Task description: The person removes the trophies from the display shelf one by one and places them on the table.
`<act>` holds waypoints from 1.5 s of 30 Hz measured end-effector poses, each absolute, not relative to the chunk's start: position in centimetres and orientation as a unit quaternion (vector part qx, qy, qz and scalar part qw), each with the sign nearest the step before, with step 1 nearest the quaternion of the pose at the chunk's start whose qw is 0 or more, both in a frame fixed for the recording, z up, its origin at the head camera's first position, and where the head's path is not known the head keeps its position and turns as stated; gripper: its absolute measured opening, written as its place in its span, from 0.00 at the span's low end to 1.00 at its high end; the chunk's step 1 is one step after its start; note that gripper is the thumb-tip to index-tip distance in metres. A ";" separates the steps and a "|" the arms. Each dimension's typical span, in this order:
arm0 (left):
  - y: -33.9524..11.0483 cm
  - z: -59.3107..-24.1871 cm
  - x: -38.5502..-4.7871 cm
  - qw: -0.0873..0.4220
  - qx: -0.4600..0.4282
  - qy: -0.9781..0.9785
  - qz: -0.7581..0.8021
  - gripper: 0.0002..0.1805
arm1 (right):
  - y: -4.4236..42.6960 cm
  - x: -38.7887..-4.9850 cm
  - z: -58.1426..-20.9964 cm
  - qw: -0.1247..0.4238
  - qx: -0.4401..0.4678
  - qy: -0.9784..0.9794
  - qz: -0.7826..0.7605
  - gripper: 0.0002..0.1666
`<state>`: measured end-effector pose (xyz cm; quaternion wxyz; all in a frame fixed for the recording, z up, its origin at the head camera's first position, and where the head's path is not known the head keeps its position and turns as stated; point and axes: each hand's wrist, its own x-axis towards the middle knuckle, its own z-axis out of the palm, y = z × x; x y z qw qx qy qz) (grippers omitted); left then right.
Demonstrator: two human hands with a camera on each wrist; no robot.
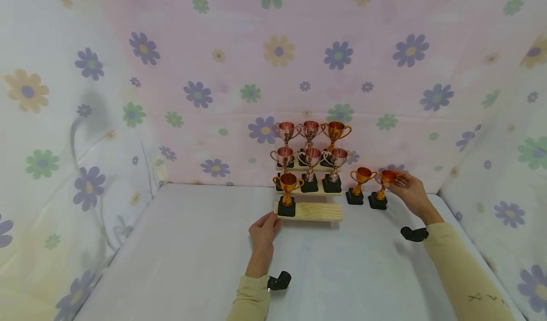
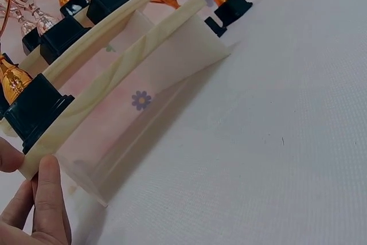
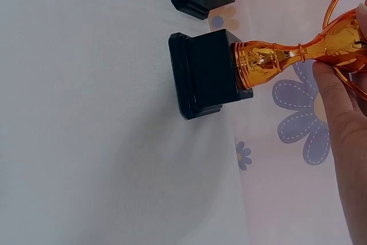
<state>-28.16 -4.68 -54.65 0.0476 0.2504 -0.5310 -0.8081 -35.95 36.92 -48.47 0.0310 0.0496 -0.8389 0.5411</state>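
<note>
My right hand (image 1: pixel 411 193) grips a gold trophy (image 1: pixel 388 177) by its cup and handle, at the right of the table. Its black base (image 3: pixel 209 70) is at the tabletop; whether it touches I cannot tell. Just left of it stands another gold trophy (image 1: pixel 363 174). A three-tier wooden stand (image 1: pixel 320 211) is at the middle back. With thumb above and fingers below, my left hand (image 1: pixel 263 233) pinches the left end of its lowest plank (image 2: pixel 114 76). A gold trophy (image 1: pixel 287 184) stands on that plank, near the left hand.
Rose-coloured trophies (image 1: pixel 313 157) fill most of the middle and top tiers, with a gold trophy (image 1: pixel 335 131) at the top right. A white-covered table (image 1: pixel 205 245) carries the stand. Flowered cloth (image 1: pixel 239 64) hangs behind and at both sides.
</note>
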 end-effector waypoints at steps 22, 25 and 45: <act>-4.5 -54.5 -28.0 0.065 0.237 -0.524 -0.816 0.17 | 37.3 -36.0 -49.0 0.013 0.048 -0.830 0.555 0.43; -4.5 -54.5 -28.1 0.064 0.234 -0.523 -0.817 0.16 | 37.0 -35.8 -49.1 0.021 0.034 -0.835 0.548 0.43; -4.7 -54.5 -27.9 0.064 0.238 -0.519 -0.819 0.16 | 35.3 -27.9 -50.0 -0.110 0.019 -0.924 0.366 0.45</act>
